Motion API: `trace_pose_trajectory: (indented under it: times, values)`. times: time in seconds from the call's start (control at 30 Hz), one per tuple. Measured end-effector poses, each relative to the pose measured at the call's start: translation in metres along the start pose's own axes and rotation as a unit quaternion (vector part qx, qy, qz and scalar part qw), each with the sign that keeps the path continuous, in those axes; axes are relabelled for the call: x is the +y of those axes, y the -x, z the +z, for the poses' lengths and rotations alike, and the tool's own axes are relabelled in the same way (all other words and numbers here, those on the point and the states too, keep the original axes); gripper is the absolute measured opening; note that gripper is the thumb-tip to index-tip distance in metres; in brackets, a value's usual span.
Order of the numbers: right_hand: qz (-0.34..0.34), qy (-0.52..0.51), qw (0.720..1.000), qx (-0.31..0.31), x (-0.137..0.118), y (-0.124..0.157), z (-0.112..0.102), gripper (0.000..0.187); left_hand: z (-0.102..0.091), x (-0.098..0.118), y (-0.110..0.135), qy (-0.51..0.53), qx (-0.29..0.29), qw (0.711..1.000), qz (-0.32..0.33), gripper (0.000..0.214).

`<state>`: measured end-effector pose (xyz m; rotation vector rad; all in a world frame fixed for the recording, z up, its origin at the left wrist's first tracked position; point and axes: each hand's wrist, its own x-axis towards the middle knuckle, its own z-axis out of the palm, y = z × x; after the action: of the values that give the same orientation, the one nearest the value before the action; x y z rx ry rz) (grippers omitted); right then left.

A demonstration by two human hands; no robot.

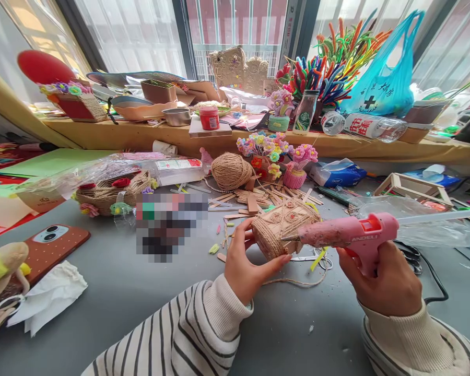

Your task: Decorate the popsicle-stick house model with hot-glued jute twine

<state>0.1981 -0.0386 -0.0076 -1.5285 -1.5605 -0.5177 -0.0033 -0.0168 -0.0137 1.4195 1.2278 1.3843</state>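
My left hand (246, 263) is closed around a small twine-wrapped craft piece (279, 227) with popsicle sticks and spiral twine decorations on top, held just above the grey table (141, 303). My right hand (384, 279) grips the handle of a pink hot glue gun (352, 235). The gun's nozzle points left and touches the side of the twine piece. A loose strand of twine (297, 282) trails from the piece onto the table below my hands.
A ball of jute twine (231, 171), loose popsicle sticks (258, 201), paper flower pots (276, 154) and a woven basket (109, 194) lie behind. A phone (50, 245) and tissue (49, 300) sit at left. Scissors (411, 258) and the glue gun's cord (434, 277) lie at right. The windowsill shelf (141, 133) is crowded.
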Motion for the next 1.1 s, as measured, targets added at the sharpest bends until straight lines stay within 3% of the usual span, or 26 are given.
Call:
trace_pose_trajectory:
  times: [0.4,0.67,0.87,1.1]
  values:
    - [-0.053,0.013,0.998,0.019,0.0045,-0.0007,0.0006,0.013,-0.0001,0.0014,-0.0001,0.001,0.004,1.000,-0.001,0.072]
    - [0.012,0.009,1.000,0.003,0.0001,-0.0003,-0.0013,0.014,-0.0006,0.0017,0.0002,0.004,0.005,1.000,-0.001,0.070]
    - [0.041,0.010,0.999,0.025,-0.0045,-0.0010,-0.0014,0.014,-0.0010,0.0018,0.0000,0.007,0.006,1.000,-0.003,0.070]
    - [0.031,0.008,0.999,0.023,-0.0019,-0.0008,-0.0019,0.018,-0.0013,0.0022,0.0000,0.007,0.001,1.000,-0.010,0.071]
